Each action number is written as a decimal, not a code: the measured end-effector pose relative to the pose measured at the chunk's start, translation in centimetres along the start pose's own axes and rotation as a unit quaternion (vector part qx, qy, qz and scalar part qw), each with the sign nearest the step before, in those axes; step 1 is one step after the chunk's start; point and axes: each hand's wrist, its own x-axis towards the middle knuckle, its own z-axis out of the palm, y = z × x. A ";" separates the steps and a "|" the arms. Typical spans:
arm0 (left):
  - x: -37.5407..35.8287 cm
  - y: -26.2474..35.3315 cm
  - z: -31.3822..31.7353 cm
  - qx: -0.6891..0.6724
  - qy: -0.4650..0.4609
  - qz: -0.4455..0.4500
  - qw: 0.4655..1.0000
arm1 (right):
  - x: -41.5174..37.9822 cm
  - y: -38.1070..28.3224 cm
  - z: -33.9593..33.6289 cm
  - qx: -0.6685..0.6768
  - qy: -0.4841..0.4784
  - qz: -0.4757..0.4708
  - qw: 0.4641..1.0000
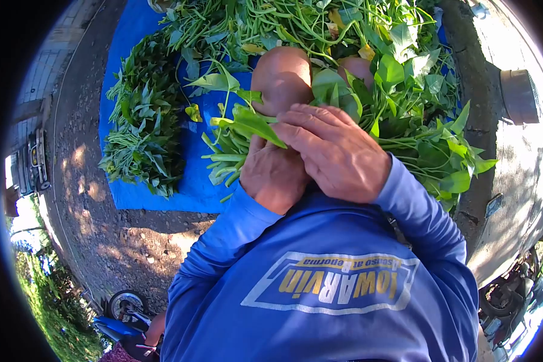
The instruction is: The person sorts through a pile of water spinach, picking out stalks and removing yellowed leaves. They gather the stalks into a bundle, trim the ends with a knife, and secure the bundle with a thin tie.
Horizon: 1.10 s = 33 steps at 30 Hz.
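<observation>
A bunch of leafy greens [229,154] lies crosswise in front of my body, its cut stem ends pointing left and broad green leaves spreading to the right. My left hand [274,175] is closed around the stems, with its fingers partly covered. Over it rests my right hand [338,151], fingers together and curled across the bunch; its thumb and what lies under the palm are hidden. A bright folded leaf [250,123] sticks out beside the right fingertips. Both bare knees, the left one [282,78] in plain view, rise just beyond the hands.
A large pile of loose long-stemmed greens [320,24] covers the far part of a blue tarp [202,187]. Several bundled greens [145,120] are stacked at its left. A concrete ledge [482,157] runs along the right. A motorcycle [123,311] and part of another person are at lower left.
</observation>
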 end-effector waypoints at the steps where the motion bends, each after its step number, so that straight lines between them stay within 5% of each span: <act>1: 0.1 -0.3 -1.0 0.019 0.023 0.040 0.999 | -0.1 0.9 0.1 -0.047 -0.023 0.001 0.999; 4: 0.3 -0.6 -1.5 -0.028 0.051 0.052 0.997 | -0.6 3.3 -1.6 -0.161 -0.132 0.024 0.978; 10: 1.8 -0.9 -3.1 -0.247 0.053 -0.045 0.967 | -4.2 3.4 -0.4 -0.089 -0.067 0.086 0.990; 11: 2.2 -1.4 -2.6 -0.194 0.089 -0.015 0.977 | -4.3 3.0 -0.3 -0.089 -0.061 0.099 0.989; 14: 4.4 0.2 -4.0 -0.050 -0.071 -0.120 0.989 | -4.6 2.8 -0.3 -0.099 -0.058 0.111 0.987; 21: 14.8 -1.1 1.3 0.069 -0.307 0.104 0.943 | -5.4 2.7 -0.4 -0.105 -0.026 0.115 0.987; 24: 15.9 2.6 -3.0 0.101 -0.378 0.062 0.918 | -5.9 3.3 0.1 -0.098 -0.005 0.129 0.987; 26: 17.2 2.4 -1.3 0.185 -0.435 0.128 0.872 | -6.2 3.5 0.6 -0.097 0.006 0.132 0.986; 28: 17.5 5.2 -4.4 0.179 -0.428 0.081 0.882 | -6.0 3.6 0.2 -0.101 0.000 0.129 0.987; 29: 18.4 5.6 -3.9 0.215 -0.484 0.164 0.832 | -6.2 3.9 0.4 -0.099 0.000 0.124 0.987; 33: 21.9 4.9 -3.2 0.233 -0.555 0.233 0.764 | -6.2 3.6 0.7 -0.093 0.013 0.145 0.985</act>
